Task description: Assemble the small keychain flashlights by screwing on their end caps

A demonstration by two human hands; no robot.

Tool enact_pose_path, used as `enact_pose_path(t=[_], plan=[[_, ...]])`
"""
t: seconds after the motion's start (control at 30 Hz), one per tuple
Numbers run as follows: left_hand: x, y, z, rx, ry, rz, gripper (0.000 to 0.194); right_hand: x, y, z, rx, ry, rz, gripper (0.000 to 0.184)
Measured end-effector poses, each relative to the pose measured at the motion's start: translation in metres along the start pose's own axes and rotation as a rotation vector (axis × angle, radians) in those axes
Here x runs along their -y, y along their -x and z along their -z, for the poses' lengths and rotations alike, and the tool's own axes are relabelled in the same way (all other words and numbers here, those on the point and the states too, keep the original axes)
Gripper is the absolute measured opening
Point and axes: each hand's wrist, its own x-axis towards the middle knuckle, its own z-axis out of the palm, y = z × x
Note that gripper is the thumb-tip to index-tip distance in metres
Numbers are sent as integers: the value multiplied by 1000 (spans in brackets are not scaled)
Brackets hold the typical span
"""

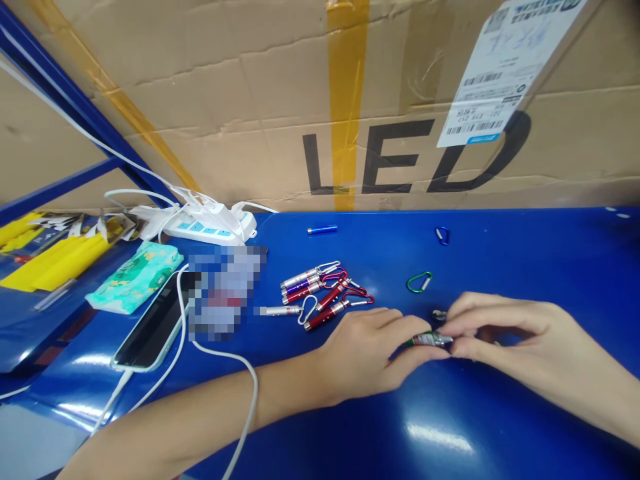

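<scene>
My left hand (373, 347) is closed around a small green keychain flashlight (429, 339) with a silver label and tip, pointing right. Thumb and fingers of my right hand (493, 330) pinch at its tapered end; exactly what lies between those fingertips is partly hidden. Just beyond the fingertips lies a small dark and silvery piece (439, 315). A green carabiner (419, 283) and a blue carabiner (442, 235) rest loose farther back. Left of them lies a blue flashlight tube (323, 229) with no clip. Several flashlights with carabiners, including a red one (325, 316), lie beside my left hand.
A large cardboard box (270, 100) stands along the back of the blue table (550, 267). On the left are a white power strip (210, 227), a tissue pack (135, 277) and a phone (153, 327). A white cable (253, 373) crosses my left forearm.
</scene>
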Motion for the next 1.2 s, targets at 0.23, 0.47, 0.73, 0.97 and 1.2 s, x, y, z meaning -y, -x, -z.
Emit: enact_pose_path(t=[0.23,0.47,0.73,0.97,1.2], plan=[[1,1,0,0,-147,-39,45,5,0,0,-10,-94,-139,21],[1,2,-2,40,-81,5,47,5,2,1,-3,-14,-156,27],[-3,-2,3,88,40,124,35,6,-1,5,-17,15,-62,16],[-4,-4,7,150,-40,98,32,8,0,9,-41,6,-51,16],[-3,-5,6,157,-174,13,44,2,-2,6,-85,-35,-134,20]])
